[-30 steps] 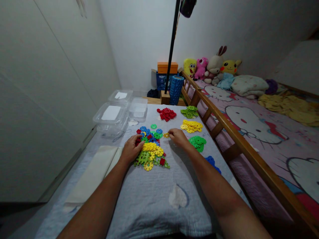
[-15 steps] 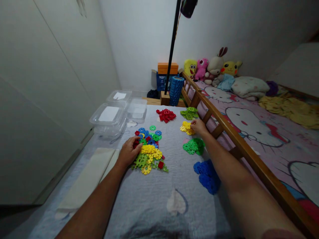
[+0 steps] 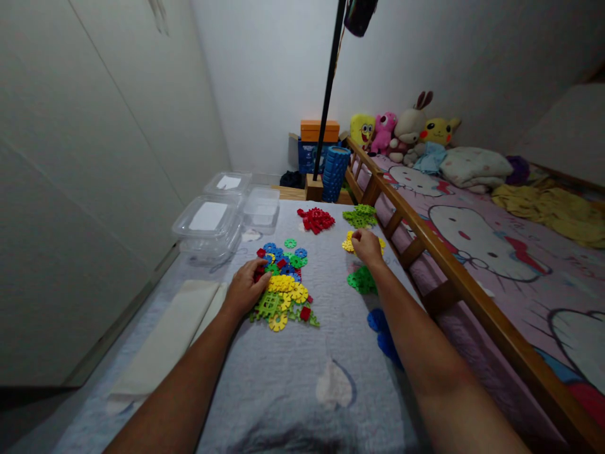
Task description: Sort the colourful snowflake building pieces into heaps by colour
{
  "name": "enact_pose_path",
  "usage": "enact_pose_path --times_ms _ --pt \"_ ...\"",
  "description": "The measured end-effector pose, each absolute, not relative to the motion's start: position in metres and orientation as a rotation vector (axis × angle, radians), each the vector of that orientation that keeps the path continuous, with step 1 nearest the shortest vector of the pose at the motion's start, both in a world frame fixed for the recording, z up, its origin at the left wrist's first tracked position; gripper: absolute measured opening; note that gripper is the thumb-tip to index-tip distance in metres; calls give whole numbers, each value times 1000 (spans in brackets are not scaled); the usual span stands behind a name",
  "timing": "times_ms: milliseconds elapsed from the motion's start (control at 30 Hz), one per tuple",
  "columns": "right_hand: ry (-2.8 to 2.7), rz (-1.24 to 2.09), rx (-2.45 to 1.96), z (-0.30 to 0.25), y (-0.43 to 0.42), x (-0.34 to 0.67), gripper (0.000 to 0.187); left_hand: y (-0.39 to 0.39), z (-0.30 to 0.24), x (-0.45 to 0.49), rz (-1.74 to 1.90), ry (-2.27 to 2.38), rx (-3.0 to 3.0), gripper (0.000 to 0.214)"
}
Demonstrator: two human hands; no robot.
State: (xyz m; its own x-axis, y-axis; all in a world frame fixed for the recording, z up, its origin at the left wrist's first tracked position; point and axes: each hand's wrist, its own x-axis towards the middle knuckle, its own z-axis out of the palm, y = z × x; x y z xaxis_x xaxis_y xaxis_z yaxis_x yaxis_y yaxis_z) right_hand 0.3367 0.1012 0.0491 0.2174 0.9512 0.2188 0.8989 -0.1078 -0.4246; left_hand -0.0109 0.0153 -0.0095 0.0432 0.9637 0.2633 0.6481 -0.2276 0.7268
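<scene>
My left hand [image 3: 247, 287] lies with fingers stretched out against the left side of a mixed heap of plastic building discs [image 3: 283, 284], with yellow, blue, green and red pieces in it. My right hand [image 3: 367, 244] is over a pile of yellow discs [image 3: 348, 243], its fingers curled together; what they hold, if anything, is hidden. Nearer me lie green discs [image 3: 362, 279] and blue discs [image 3: 377, 320], both partly covered by my right forearm. Beyond my hand sits a pile of light green square pieces [image 3: 360, 216], and a red pile [image 3: 316, 220] lies to its left.
Clear plastic boxes [image 3: 206, 221] stand at the far left, near a folded cream cloth [image 3: 170, 340]. A wooden bed rail [image 3: 425, 243] runs along the right side. At the far end, a black pole [image 3: 328, 94] rises from a wooden block beside a blue foam roller [image 3: 335, 173].
My right hand has moved slightly left across the yellow pile, and its forearm now covers more of the green and blue discs. My left hand stays in place.
</scene>
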Motion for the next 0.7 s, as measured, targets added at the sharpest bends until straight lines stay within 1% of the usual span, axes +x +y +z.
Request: enact_pose_path --times_ms 133,267,333,433,633,700 --pt "-1835 412 -1809 44 76 295 13 15 -9 -11 1027 1614 1912 41" --pt "-1889 633 -1575 23 49 248 11 16 -10 -10 1027 1609 1886 41" --pt "-1883 640 -1480 11 40 230 12 16 -9 -10 1040 1608 1860 41" --pt "-1878 561 -1378 -4 34 214 16 14 -8 -8 1074 1602 1783 41" --pt "-1957 524 -1287 -9 26 213 9 13 -3 -8 1103 1575 1759 43" --pt "-1990 528 -1290 -8 23 215 15 13 -1 -12 1046 1563 1833 41"
